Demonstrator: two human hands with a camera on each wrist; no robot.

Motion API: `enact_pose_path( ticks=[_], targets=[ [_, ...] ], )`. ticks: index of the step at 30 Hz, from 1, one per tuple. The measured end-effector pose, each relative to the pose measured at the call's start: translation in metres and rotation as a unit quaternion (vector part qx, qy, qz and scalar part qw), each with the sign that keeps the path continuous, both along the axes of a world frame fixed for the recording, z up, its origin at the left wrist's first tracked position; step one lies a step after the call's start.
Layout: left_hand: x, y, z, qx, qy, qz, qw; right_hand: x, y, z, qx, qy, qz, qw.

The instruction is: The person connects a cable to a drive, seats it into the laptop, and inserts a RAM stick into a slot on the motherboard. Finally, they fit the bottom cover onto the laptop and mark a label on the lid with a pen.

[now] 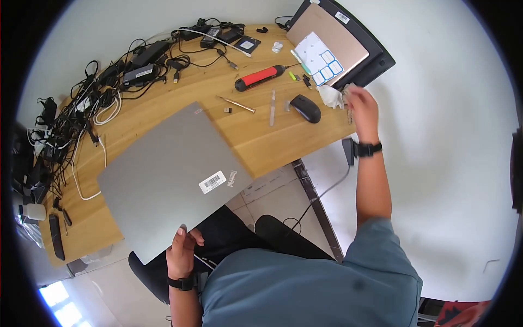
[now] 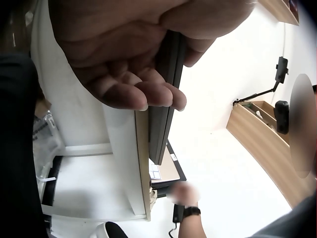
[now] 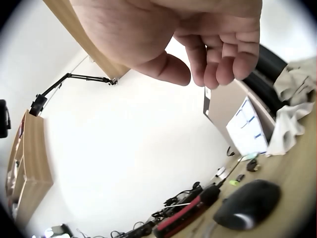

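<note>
A closed grey ThinkPad laptop [image 1: 163, 163] with a barcode sticker lies tilted across the table's front edge. My left hand [image 1: 182, 253] grips its near edge, thumb on the lid and fingers beneath. From the side, the left wrist view shows the thin laptop [image 2: 162, 131] held in the left hand [image 2: 124, 49]. At the table's right end, my right hand [image 1: 364, 111] is raised beside a crumpled white tissue [image 1: 330, 96]. The right wrist view shows that hand [image 3: 198, 39] with loosely bent fingers and nothing between them. A beige cloth [image 3: 297, 82] lies near the tissue.
A black mouse [image 1: 305, 109], a red-and-black tool [image 1: 260, 78], a screwdriver [image 1: 236, 104] and a clear plastic strip [image 1: 272, 108] lie on the table [image 1: 261, 147]. Tangled cables and adapters [image 1: 143, 75] cover its back left. Leaning flat devices [image 1: 348, 49] stand at the back right.
</note>
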State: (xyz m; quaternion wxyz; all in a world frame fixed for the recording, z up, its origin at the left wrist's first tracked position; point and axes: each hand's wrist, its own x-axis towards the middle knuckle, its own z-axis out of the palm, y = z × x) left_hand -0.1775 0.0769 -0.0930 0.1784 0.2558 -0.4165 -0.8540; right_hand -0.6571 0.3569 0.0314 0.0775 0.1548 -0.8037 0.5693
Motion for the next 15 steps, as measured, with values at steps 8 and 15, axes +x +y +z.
enact_pose_path(
  ticks=[8, 15],
  targets=[
    [-0.003, -0.001, 0.016, 0.016, -0.039, 0.000, 0.999, -0.140, -0.103, -0.084, 0.296, 0.088, 0.125, 0.943],
    [0.000, -0.007, 0.013, 0.005, -0.031, -0.002, 0.999, -0.160, -0.128, -0.080, 0.368, -0.079, 0.087, 0.922]
  ],
)
